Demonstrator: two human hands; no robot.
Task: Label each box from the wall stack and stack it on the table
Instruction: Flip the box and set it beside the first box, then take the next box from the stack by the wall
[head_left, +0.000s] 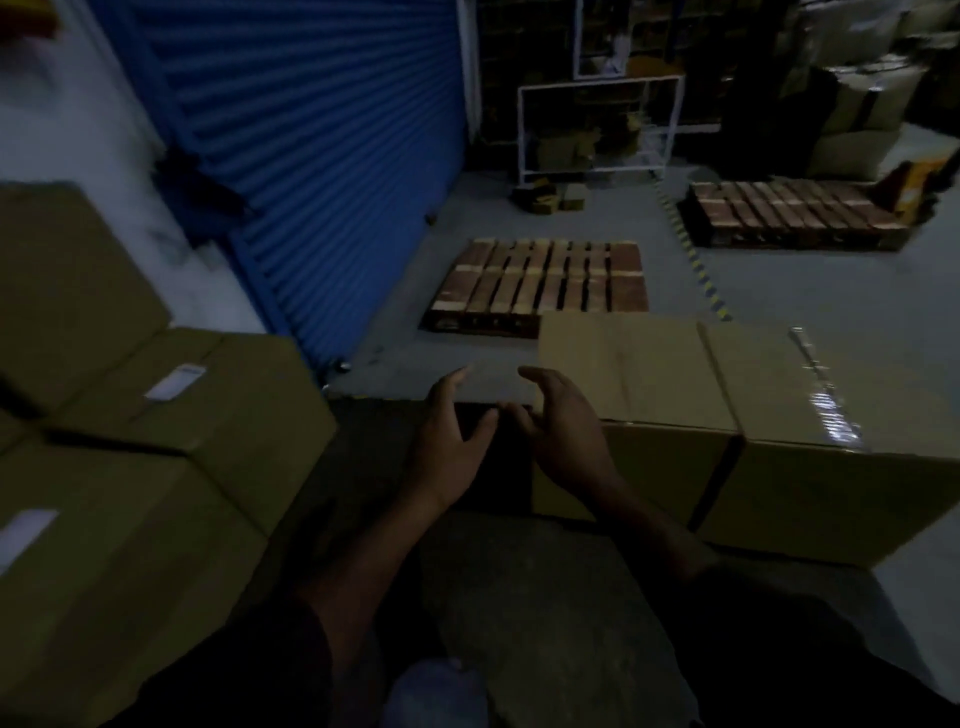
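from the head view, the left hand (449, 439) and right hand (558, 431) hover close together with fingers loosely spread, gripping nothing, just beside the plain cardboard box (727, 415) on the right, while labelled boxes (171, 415) sit stacked on the left. to do this step well, i'd say take the box by both sides, squarely, before lifting. the dim floor (779, 280) carries wooden pallets (540, 283) by a blue roller shutter (322, 156).
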